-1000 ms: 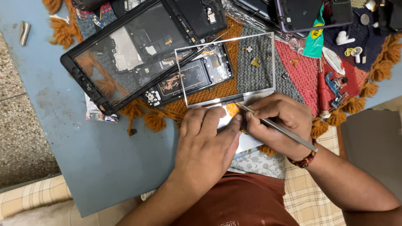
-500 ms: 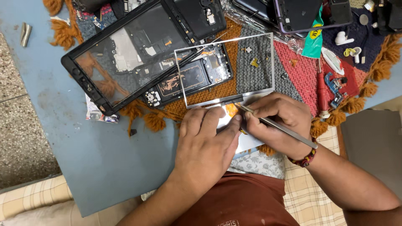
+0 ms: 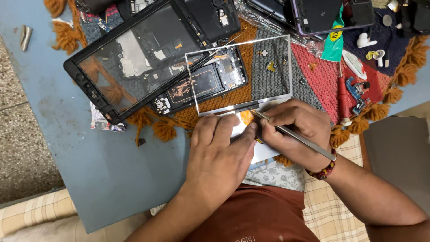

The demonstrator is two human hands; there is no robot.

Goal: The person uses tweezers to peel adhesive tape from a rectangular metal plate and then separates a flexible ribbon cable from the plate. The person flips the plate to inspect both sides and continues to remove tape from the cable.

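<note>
My left hand point(image 3: 219, 154) lies flat on the near edge of a thin clear display panel point(image 3: 244, 71) with a silver rim, fingers pressing its lower strip. My right hand point(image 3: 295, 127) grips metal tweezers point(image 3: 293, 134) like a pen, the tip touching the panel's bottom edge beside my left fingertips. The panel rests on a knitted multicolour mat point(image 3: 313, 76) over an opened phone body point(image 3: 201, 85).
A black tablet frame with glass point(image 3: 130, 62) lies to the upper left on the blue table point(image 3: 112, 170). More phone parts point(image 3: 313, 13), a red screwdriver point(image 3: 342, 98), white earbuds point(image 3: 365, 40) and small parts sit at the top right. A metal piece point(image 3: 24, 38) is far left.
</note>
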